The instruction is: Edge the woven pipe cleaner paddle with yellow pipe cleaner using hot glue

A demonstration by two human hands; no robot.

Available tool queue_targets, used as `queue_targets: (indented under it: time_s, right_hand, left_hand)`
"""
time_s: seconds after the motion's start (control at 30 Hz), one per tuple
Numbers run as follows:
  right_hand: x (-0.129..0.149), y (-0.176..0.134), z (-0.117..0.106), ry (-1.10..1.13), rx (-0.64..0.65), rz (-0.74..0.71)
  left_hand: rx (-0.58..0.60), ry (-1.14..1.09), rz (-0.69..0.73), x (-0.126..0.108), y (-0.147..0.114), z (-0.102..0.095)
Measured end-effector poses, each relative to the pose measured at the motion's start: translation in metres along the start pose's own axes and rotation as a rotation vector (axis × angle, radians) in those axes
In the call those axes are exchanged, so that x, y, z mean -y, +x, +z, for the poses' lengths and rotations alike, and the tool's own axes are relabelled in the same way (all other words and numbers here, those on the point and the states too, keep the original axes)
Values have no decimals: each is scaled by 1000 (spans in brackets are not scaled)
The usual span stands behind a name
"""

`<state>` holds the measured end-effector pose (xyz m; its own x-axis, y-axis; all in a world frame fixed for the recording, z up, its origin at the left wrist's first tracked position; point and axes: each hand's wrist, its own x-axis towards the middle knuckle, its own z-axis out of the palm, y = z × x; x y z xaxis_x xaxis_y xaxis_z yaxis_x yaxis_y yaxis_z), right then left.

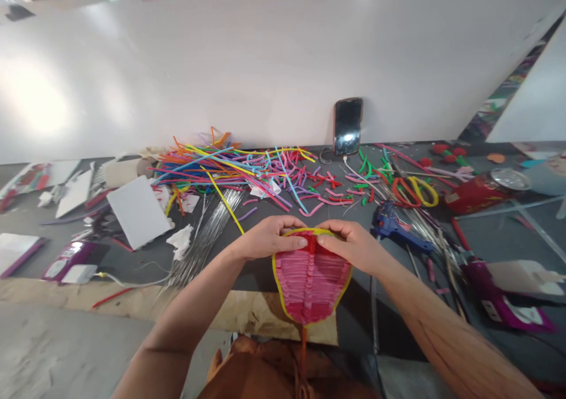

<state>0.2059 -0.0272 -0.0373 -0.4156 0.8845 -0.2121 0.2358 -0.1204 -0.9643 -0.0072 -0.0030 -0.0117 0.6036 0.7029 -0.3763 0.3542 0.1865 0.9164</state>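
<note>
A pink and red leaf shape made of pipe cleaners (297, 281), edged in yellow, is held upright between my two hands. Its orange stem (303, 352) points down toward my lap. My left hand (275, 238) pinches the upper left edge, thumb across the front and fingers behind. On the upper right edge, my right hand (342, 241) grips in the same way, its thumb close to the red middle rib. The fingertips behind the leaf are hidden. Beyond my hands lies a heap of colourful pipe cleaners (207, 166) with short cut pieces (331, 181) beside it.
A phone (348, 126) leans against the white panel (265, 63). To the right are a blue glue gun (400, 228), scissors (407, 191), a red can (481, 190) and a purple box (504, 299). Wires (203, 234), a white card (139, 211) and crumpled tissue (180, 241) lie left.
</note>
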Motion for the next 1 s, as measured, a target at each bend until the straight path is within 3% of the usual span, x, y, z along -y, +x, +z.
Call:
queue_targets:
  time_s: [0.17, 0.4, 0.73, 1.0]
  right_hand:
    - [1, 3, 0, -34, -59, -46]
    - [4, 3, 2, -98, -84, -74]
    - [-6, -10, -5, 24, 10, 76]
    - [-4, -10, 1, -58, -12, 16]
  left_hand:
    - [-76, 56, 10, -8, 3, 7]
    - [-65, 95, 47, -3, 2, 6]
    - [-50, 113, 42, 0, 11, -1]
    - [-85, 282, 113, -6, 17, 3]
